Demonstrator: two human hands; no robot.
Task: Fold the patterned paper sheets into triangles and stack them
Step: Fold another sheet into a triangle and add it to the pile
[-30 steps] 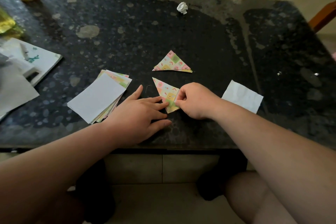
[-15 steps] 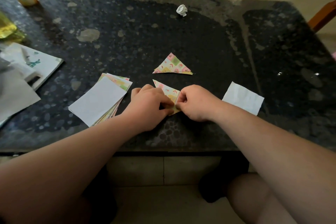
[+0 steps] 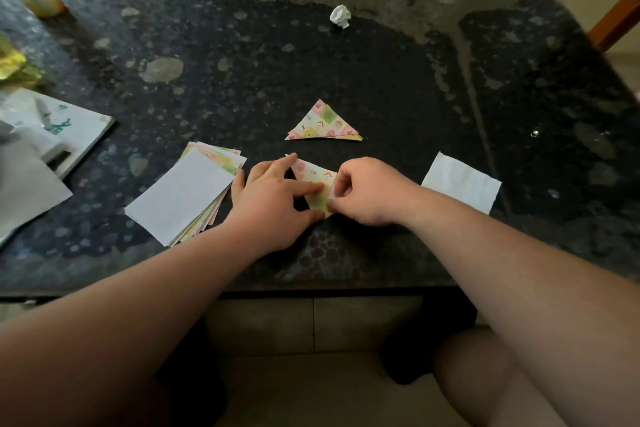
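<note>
Paper triangle [image 3: 316, 174]: left hand [image 3: 273, 204] presses, right hand [image 3: 370, 191] pinches, near table [image 3: 346, 265] edge

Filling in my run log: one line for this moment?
phase: folding; left hand presses near triangle; right hand pinches it; far triangle lies finished

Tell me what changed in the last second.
The left hand moved right onto the near triangle, its fingers now pressing across it. The right hand kept pinching its right side. The far triangle, sheet stack and white sheet stayed put.
</note>
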